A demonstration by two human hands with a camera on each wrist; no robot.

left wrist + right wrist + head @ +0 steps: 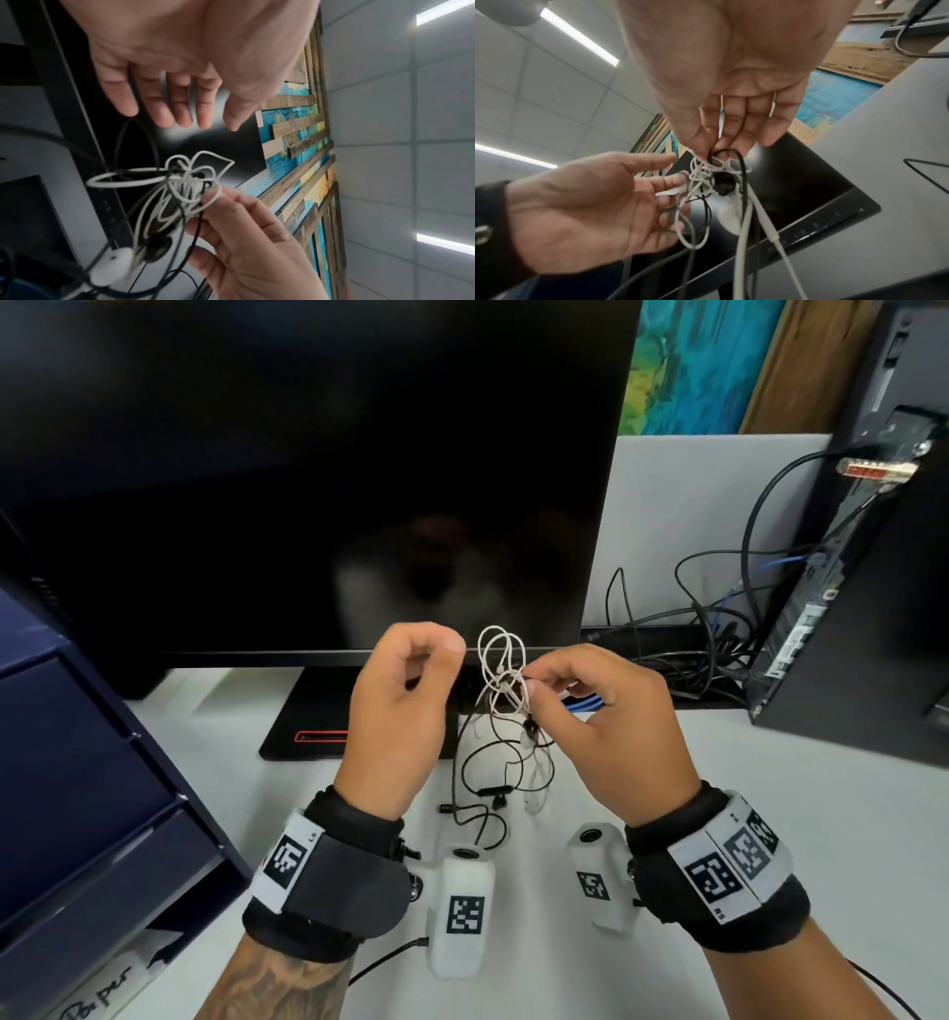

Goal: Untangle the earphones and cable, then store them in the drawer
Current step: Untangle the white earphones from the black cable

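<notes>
— What is held, and by which hand?

— A knot of white cord and black cable is pinched between thumb and fingertips of the right hand, raised above the desk in front of the monitor. White loops are seen standing up out of the knot.

— And the left hand?

— The left hand is held just beside the knot, fingers loosely curled in the head view and spread half wide in the wrist views; nothing is gripped. A thin black strand is seen running past its little finger; whether it is touched cannot be told.

— Where is the rest of the tangle?

— The black cable is let hang from the knot down to the desk, between the wrists. A white earbud is seen dangling below the knot.

— The drawer?

— Blue drawers are seen at the left; the bottom one is open.
</notes>
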